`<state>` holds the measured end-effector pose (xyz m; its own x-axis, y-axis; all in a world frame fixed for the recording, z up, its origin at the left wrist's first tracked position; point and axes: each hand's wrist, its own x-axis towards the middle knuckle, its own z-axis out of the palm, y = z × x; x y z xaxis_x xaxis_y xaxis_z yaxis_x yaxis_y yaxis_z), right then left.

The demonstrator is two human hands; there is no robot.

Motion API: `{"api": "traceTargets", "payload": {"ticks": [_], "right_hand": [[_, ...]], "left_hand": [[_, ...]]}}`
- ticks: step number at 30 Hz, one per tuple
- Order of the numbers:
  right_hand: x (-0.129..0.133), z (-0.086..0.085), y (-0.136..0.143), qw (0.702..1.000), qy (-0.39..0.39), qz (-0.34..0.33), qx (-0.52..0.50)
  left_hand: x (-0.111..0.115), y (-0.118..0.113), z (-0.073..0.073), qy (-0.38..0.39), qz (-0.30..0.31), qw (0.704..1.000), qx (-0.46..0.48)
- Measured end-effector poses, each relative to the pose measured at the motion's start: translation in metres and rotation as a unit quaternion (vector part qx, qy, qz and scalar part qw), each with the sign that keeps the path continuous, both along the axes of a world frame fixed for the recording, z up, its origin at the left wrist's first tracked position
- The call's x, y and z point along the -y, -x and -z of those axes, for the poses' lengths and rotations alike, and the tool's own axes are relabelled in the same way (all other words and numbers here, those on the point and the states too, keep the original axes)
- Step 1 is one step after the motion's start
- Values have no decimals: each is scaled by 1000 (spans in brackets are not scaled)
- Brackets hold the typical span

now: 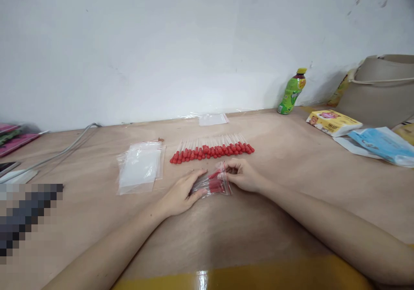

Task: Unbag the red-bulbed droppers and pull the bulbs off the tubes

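Observation:
A clear zip bag (216, 185) holding several red-bulbed glass droppers lies low over the table between my two hands. My left hand (183, 193) grips its left end, thumb in front and fingers behind. At the zip edge on the right, my right hand (241, 174) pinches the bag with thumb and fingertips. Just beyond, a long row of glass droppers (211, 151) rests on the table, red bulbs toward me and thin clear tubes toward the wall. Left of the row is a loose stack of flat clear bags (139, 168).
Another small stack of bags (213, 119) lies near the wall. At the right stand a green drink bottle (292, 92), a yellow tissue pack (334, 122), a blue packet (384, 145) and a grey-beige bag (380, 91). A grey cable (69, 146) runs along the left.

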<state>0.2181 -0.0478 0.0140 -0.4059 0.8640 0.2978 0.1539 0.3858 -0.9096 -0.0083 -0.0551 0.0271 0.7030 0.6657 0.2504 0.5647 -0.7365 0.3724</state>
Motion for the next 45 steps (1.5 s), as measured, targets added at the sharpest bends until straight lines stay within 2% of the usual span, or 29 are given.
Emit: {"api": "traceTargets", "payload": {"ticks": [4, 7, 13, 17, 20, 22, 25, 27, 29, 32, 36, 39, 42, 45], "right_hand": [[-1, -2, -12, 999, -22, -1, 47], [-5, -3, -19, 999, 28, -17, 36], [-15, 2, -31, 978, 179, -53, -95], [-15, 0, -32, 971, 209, -61, -100], [-18, -9, -37, 975, 196, -59, -82], [-22, -20, -48, 982, 176, -38, -55], [-30, -40, -71, 989, 142, 37, -34], [-34, -53, -83, 990, 94, 85, -65], [-36, -62, -85, 984, 24, 144, -100], [-36, -68, -69, 966, -86, 221, -103], [-45, -60, -29, 932, -244, 264, -44], [-59, -43, -1, 910, -339, 235, 33], [-74, -25, 16, 896, -375, 226, 77], [-83, -11, 21, 893, -363, 230, 133]], "left_hand": [[0, 1, 1, -13, -12, 999, -48], [0, 2, 2, -17, -26, 997, -71], [-1, 4, 3, -28, -30, 996, -76], [0, 4, 2, -27, -27, 997, -74], [0, 3, 1, -14, -37, 996, -83], [0, 3, 1, -7, -44, 995, -87], [0, 3, 3, -3, -46, 995, -90], [0, 3, 4, -4, -42, 995, -91], [-1, 4, 4, -6, -37, 995, -95], [-2, 4, 4, -8, -34, 994, -103], [-2, 4, 4, -10, -34, 994, -102], [-1, 3, 3, -10, -37, 994, -107], [0, 2, 3, -11, -37, 993, -109], [0, 2, 3, -13, -36, 993, -108]]}}
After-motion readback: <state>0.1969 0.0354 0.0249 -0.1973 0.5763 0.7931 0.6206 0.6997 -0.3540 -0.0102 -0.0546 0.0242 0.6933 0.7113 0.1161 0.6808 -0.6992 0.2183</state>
